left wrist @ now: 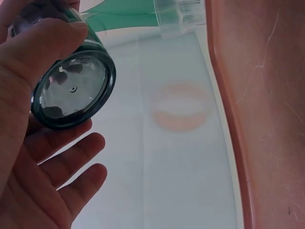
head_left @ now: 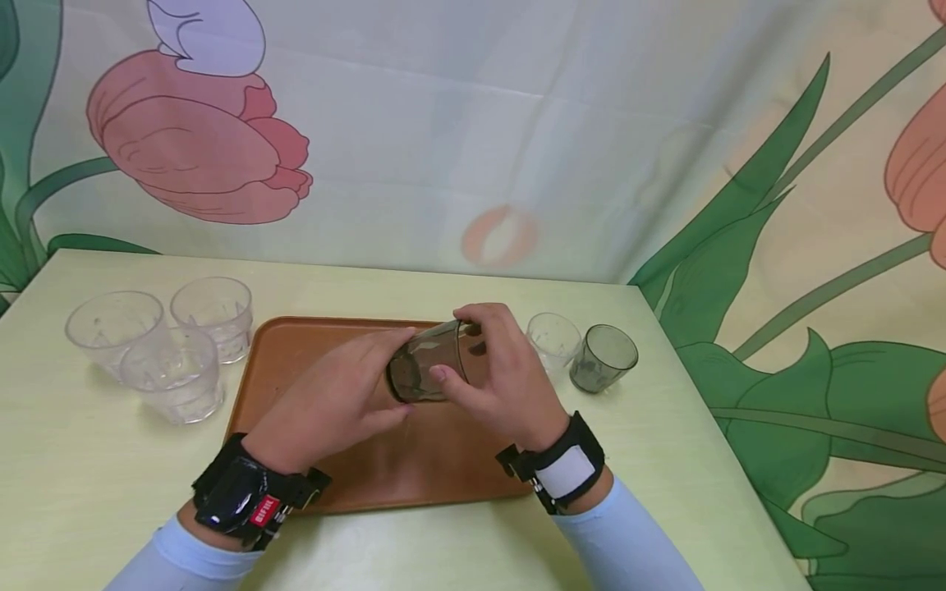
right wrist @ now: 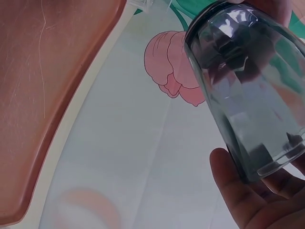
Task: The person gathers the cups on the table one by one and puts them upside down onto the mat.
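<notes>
A smoky grey drinking glass (head_left: pixel 423 368) lies tilted on its side in the air over a brown tray (head_left: pixel 399 486). My left hand (head_left: pixel 328 398) holds its left end, with the thumb against the side in the left wrist view and other fingers spread below. Around the right end, my right hand (head_left: pixel 510 390) grips with thumb and fingers. One round end of the glass (left wrist: pixel 74 88) faces the left wrist camera. The faceted wall of the glass (right wrist: pixel 252 95) fills the upper right of the right wrist view.
Left of the tray stand three clear glasses (head_left: pixel 177 379), close together. To the right, a clear glass (head_left: pixel 553 338) stands beside a smaller grey glass (head_left: pixel 602 361). A flower-printed curtain (head_left: pixel 399 148) hangs behind the pale table (head_left: pixel 325 558).
</notes>
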Demonstrator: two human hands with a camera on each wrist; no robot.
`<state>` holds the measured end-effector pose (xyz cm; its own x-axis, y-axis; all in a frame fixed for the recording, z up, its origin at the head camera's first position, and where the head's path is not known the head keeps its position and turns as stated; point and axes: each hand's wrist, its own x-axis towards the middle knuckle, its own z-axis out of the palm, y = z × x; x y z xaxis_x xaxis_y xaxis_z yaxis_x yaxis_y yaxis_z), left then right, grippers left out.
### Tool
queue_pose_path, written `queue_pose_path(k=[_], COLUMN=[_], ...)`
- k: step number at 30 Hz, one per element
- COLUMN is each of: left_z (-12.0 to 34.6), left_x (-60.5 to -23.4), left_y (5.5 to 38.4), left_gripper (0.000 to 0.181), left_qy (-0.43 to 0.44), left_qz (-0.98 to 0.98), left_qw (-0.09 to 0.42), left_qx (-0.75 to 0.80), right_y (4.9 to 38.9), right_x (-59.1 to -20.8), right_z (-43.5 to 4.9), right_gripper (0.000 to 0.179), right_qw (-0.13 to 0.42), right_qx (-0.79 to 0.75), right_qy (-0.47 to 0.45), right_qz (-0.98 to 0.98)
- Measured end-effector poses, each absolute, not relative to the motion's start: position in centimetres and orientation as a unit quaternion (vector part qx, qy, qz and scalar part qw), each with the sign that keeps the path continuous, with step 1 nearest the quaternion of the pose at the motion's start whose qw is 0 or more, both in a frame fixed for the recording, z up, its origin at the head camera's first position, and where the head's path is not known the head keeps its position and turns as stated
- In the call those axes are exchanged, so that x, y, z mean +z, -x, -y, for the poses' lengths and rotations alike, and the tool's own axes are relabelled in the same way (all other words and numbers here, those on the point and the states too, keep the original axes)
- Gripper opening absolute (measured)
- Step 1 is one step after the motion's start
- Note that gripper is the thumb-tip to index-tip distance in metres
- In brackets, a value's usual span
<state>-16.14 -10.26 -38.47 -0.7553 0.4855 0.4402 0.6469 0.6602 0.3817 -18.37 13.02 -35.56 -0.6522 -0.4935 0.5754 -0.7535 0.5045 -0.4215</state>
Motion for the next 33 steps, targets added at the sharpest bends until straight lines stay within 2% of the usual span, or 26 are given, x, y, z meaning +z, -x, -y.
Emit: queue_pose_path(k=[8,27,33], left_z=[10.2,10.6,10.9], left_x=[-38.5,-38.6,-38.4], left_y=[16.0,16.3,16.4], left_gripper=[0.088,0.088,0.089], left_qy=[0.311,0.322,0.316], left_qz=[0.900,0.889,0.891], left_qw=[0.146,0.132,0.132], left_qx=[-0.268,-0.299,-0.300], right_y=[18.3,18.1,18.3], right_x=[-35.8,-35.9,-36.0], right_z=[-13.0,-13.8,-14.0], right_gripper=[0.062,0.092,0.095], right_qw=[0.180,0.145,0.143], right_qx=[0.338,0.321,0.316], right_qy=[-0.371,-0.397,-0.421], right_qz=[0.846,0.848,0.838])
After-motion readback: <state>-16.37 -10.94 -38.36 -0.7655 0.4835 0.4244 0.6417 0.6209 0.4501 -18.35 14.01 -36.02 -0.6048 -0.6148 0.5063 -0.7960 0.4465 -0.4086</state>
